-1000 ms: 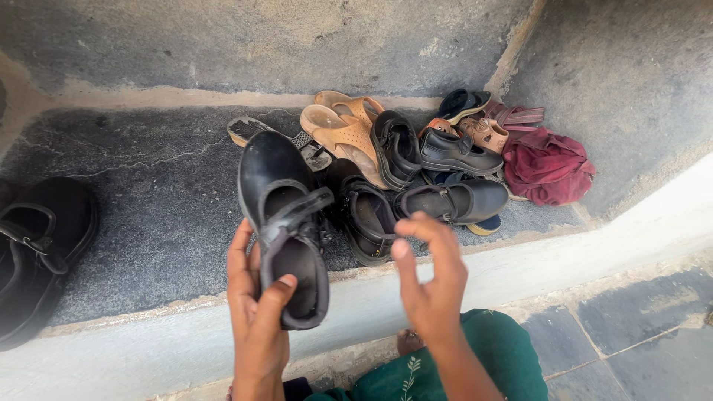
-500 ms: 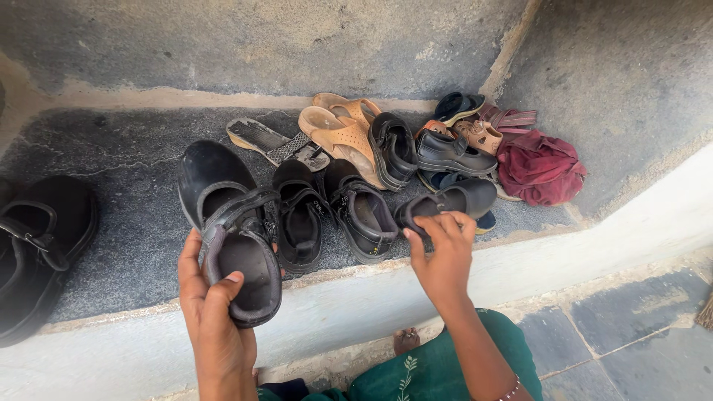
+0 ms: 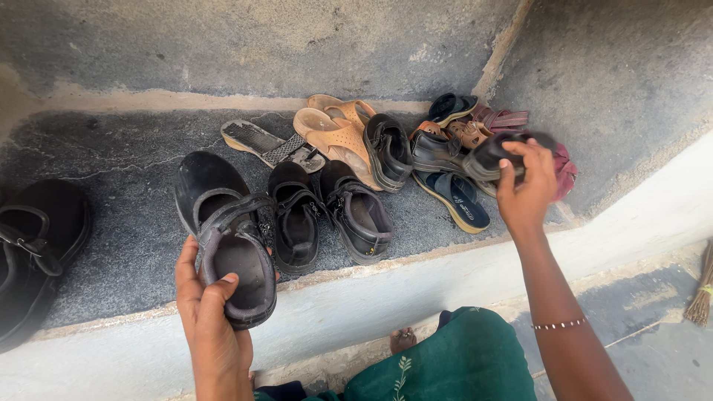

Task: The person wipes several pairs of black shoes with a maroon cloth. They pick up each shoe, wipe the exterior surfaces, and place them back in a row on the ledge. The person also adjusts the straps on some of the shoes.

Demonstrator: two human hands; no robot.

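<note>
Two hands busy: left hand [image 3: 212,315] grasps black strap shoe [image 3: 226,238] by heel; right hand [image 3: 526,186] grips another black shoe [image 3: 494,154] above blue sandal [image 3: 454,197].

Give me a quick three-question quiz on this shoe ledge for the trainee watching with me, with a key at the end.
1. True or false: the left hand grips a black strap shoe by its heel end.
2. What does the right hand hold? A) the tan sandal B) a black shoe C) the blue flip-flop
3. Fill in: the pair of black shoes stands side by side on the grey ____.

Key
1. True.
2. B: a black shoe lifted over the pile; the tan sandal and blue flip-flop lie untouched.
3. ledge
</note>
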